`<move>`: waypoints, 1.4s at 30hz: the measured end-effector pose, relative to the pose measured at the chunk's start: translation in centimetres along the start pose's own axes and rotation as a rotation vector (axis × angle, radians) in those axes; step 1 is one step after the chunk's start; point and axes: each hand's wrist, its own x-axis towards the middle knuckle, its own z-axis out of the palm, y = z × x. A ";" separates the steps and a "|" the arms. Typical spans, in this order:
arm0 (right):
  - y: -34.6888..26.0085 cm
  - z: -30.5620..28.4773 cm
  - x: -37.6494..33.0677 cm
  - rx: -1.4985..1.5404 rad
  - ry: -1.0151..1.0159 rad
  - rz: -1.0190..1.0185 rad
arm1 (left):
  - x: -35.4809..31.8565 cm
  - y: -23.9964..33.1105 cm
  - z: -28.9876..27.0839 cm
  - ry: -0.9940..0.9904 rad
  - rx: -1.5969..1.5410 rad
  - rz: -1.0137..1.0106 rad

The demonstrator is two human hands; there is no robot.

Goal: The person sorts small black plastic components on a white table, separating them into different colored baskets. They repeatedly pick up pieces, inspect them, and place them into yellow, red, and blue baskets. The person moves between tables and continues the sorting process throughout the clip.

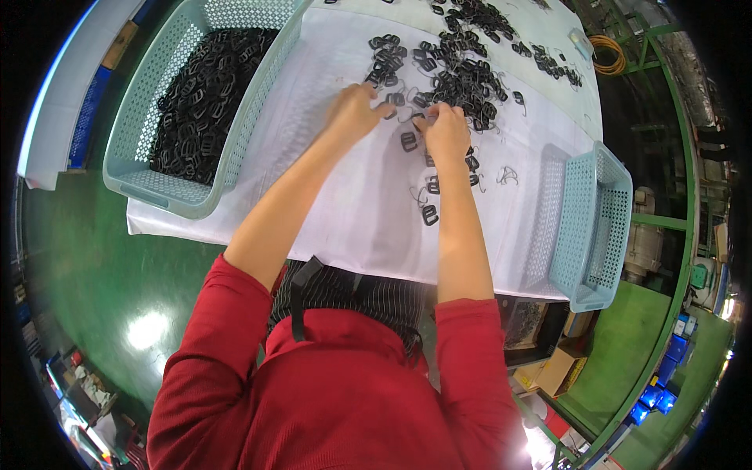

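Note:
Over the white-covered table [329, 211] my left hand [356, 116] reaches among small black slide buckles, its thumb and forefinger apart. One black buckle [395, 99] lies just beyond these fingertips. My right hand [446, 137] has its fingers bent in close to the thumb at the near edge of the main buckle pile [466, 86]. Whatever lies between those fingertips is too small to make out. Several loose buckles lie around my right wrist, one [429, 215] nearest me. Thin, pale, wire-like bits are mixed in with them.
At the left stands a light blue perforated basket [215, 192] with a heap of black buckles [207, 117] inside. A smaller blue basket [580, 235] sits at the table's right edge. More buckles [478, 19] are scattered at the far side. A green metal frame [677, 157] runs along the right.

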 end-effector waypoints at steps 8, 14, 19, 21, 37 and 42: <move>2.3 -2.7 0.8 1.178 -0.308 0.257 | -0.3 -0.2 -1.0 -0.296 -0.115 -0.096; -0.7 -2.4 -0.6 0.290 -0.373 0.038 | -1.6 -2.4 -6.2 -0.329 -1.130 -0.520; 0.0 -3.1 -0.2 0.450 -0.412 -0.016 | -1.2 -5.7 -6.9 -0.212 -0.836 -0.497; 2.7 -5.2 0.2 0.943 -0.416 0.111 | -1.7 -5.0 -6.5 -0.151 -0.312 -0.416; 10.1 -6.4 -1.8 0.665 -0.181 0.172 | -1.5 -3.5 -4.2 -0.591 -1.561 -0.644; 6.8 -4.4 -0.6 -0.003 -0.044 0.093 | 0.0 2.1 -1.1 -0.512 -1.451 -0.617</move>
